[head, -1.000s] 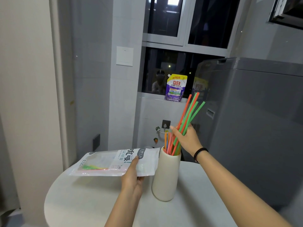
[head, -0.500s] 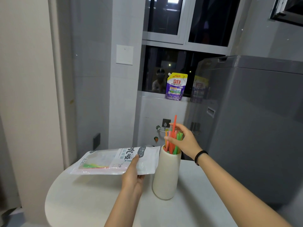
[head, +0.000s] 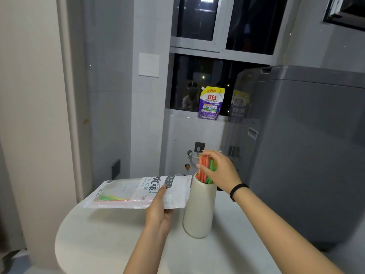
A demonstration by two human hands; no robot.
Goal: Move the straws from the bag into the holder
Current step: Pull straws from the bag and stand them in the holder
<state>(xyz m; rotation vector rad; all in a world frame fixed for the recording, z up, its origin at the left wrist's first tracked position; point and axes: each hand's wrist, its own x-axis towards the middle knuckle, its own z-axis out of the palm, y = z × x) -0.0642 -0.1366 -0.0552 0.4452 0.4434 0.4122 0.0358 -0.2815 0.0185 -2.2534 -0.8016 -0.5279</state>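
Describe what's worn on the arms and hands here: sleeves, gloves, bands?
Both forearms are bare, with no sleeves and no gloves. The right hand has a thin black band round the wrist. The left hand shows nothing worn: no band, watch or ring on the visible part. No markings on either arm.
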